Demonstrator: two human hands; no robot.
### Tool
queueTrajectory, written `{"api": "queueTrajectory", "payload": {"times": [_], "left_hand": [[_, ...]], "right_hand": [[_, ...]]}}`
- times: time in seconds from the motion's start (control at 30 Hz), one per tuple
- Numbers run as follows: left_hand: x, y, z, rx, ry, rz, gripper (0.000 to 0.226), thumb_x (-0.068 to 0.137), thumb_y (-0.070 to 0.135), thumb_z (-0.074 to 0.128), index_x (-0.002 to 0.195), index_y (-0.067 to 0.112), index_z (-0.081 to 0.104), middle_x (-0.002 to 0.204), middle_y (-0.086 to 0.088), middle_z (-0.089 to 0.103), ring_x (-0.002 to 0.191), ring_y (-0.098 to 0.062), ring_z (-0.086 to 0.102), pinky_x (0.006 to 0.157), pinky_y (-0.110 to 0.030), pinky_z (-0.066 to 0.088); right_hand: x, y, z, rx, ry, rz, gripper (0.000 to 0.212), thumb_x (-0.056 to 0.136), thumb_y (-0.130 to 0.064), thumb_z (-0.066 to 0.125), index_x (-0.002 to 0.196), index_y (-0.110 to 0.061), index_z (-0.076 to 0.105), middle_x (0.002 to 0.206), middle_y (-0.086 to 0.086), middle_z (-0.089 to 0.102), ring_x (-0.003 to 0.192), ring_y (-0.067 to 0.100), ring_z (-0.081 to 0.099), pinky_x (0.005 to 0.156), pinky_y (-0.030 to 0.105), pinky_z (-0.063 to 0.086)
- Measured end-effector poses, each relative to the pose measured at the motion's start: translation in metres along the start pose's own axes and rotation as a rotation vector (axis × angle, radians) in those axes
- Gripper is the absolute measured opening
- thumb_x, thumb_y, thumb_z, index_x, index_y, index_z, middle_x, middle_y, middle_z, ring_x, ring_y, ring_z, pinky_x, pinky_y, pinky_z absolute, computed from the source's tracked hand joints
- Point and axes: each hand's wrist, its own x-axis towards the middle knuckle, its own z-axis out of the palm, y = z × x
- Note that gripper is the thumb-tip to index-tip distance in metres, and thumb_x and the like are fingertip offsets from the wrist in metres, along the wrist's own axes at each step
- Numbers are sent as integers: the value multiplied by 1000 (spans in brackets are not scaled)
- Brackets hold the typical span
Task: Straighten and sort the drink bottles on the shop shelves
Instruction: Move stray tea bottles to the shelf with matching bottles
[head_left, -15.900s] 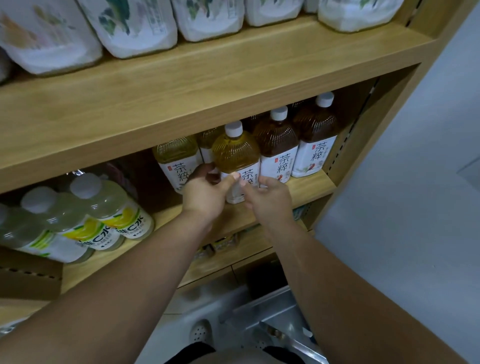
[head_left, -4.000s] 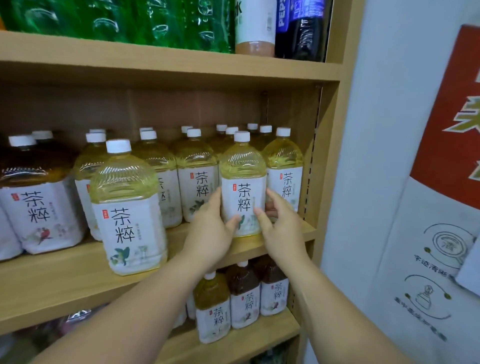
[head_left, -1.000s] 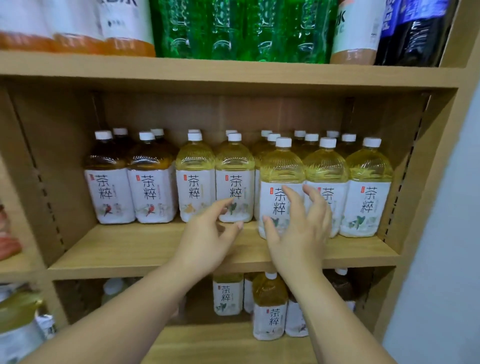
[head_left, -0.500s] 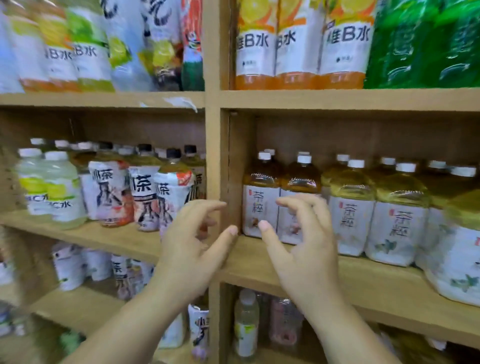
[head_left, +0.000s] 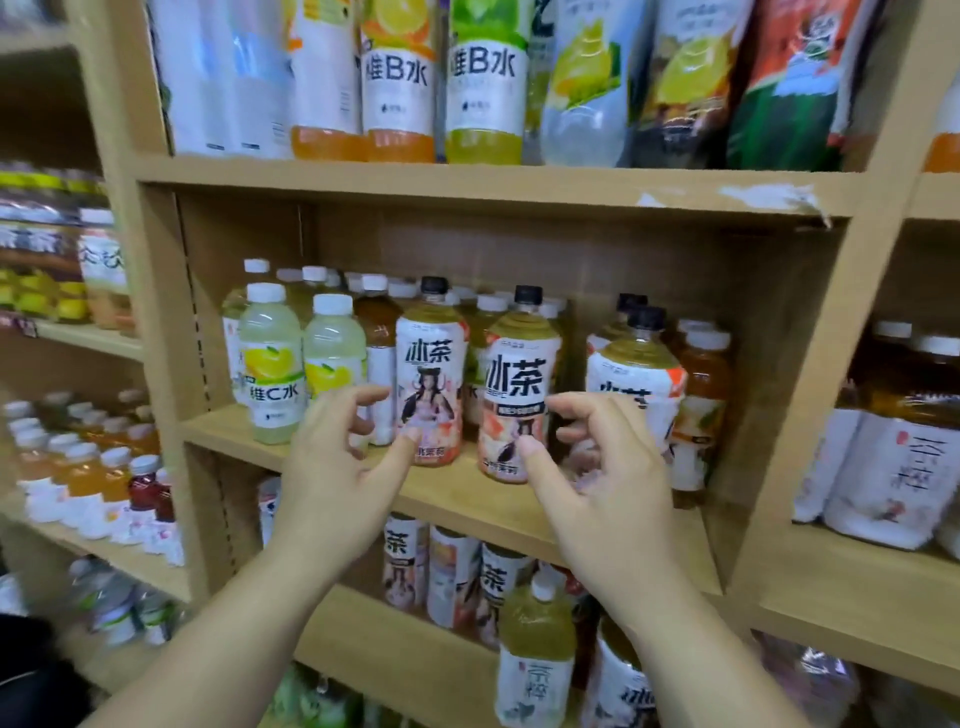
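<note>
While you faced the iced-tea bottles (head_left: 428, 374), your left hand (head_left: 337, 467) and right hand (head_left: 597, 483) hovered spread, empty, likely to grip and straighten one

Both hands are up in front of the middle shelf (head_left: 467, 501). Left hand (head_left: 337, 467): fingers loosely curled, thumb out, nothing held. Its thumb tip lies over the lower label of the left iced tea bottle (head_left: 430, 374), black cap; I cannot tell whether it touches. Right hand (head_left: 597, 467): same pose, thumb tip over the label of the middle iced tea bottle (head_left: 522, 389). The third iced tea bottle (head_left: 636, 374) is partly behind my right fingers. Two lemon bottles (head_left: 272, 374), white caps, stand upright at the shelf's left front. Vitamin bottles (head_left: 397, 83) stand on the shelf above. A green tea bottle (head_left: 535, 654) on the shelf below shows between my forearms.
</note>
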Motion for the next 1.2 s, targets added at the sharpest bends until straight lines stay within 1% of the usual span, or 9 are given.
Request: {"api": "queueTrajectory", "payload": {"times": [0.23,0.4,0.53,0.63,0.73,0.9,1.03,1.1,1.2], "left_hand": [[52,-66,-49,113,47,-54,48,89,33,76,131,26,54,121,8,50,106,-17,55,86,-34,45],[78,-103,-55,233,83,-107,66,85,40,79,141,23,48,128,-3,50,119,-27,53,100,-44,47],[83,-108,-47,315,153,6,68,83,52,75,138,18,51,129,-9,54,122,-29,49,102,-48,45],[81,-98,-34,345,156,231,67,80,54,67,131,12,57,121,-12,57,117,-29,51,101,-35,39],[88,-86,-20,304,110,319,66,81,51,69,132,11,58,123,-12,56,116,-26,50,102,-20,30],[111,-79,-13,307,47,400,61,79,48,73,129,14,62,130,-13,55,118,-34,53,100,-44,42],[129,-78,-22,273,24,471,58,79,48,73,125,14,64,130,-14,55,114,-37,55,95,-48,44],[134,-77,-25,253,21,513,58,78,48,74,124,13,65,131,-15,56,115,-38,55,96,-47,43],[134,-76,-25,245,-14,546,59,78,47,75,124,12,66,131,-15,56,115,-39,54,96,-47,42]], "right_hand": [[23,-15,107,35,-151,81,30,89,-42,71,116,-34,60,113,-19,50,105,2,55,89,27,50],[32,-14,152,23,-284,97,40,91,-48,68,126,-33,57,119,-21,45,111,1,52,91,25,48],[45,-5,164,-44,-78,7,39,88,-49,63,120,-26,62,116,-13,51,111,11,54,93,33,50],[59,-1,162,-90,137,-96,32,87,-35,73,115,-18,67,112,-5,53,108,16,53,94,22,42],[77,-2,160,-146,186,-171,33,87,-29,75,115,-15,67,117,1,55,112,18,50,98,13,31],[106,-11,157,-256,51,-21,47,93,-35,70,137,-26,56,132,2,47,128,20,44,103,28,38],[128,-25,153,-353,-43,103,56,99,-38,62,151,-32,42,156,8,41,145,25,38,111,36,39],[137,-30,153,-386,-107,163,59,101,-39,59,155,-33,37,146,10,54,133,24,52,105,38,47],[141,-34,150,-358,-199,262,52,101,-42,58,149,-34,40,125,3,66,98,15,63,75,30,46]]}}
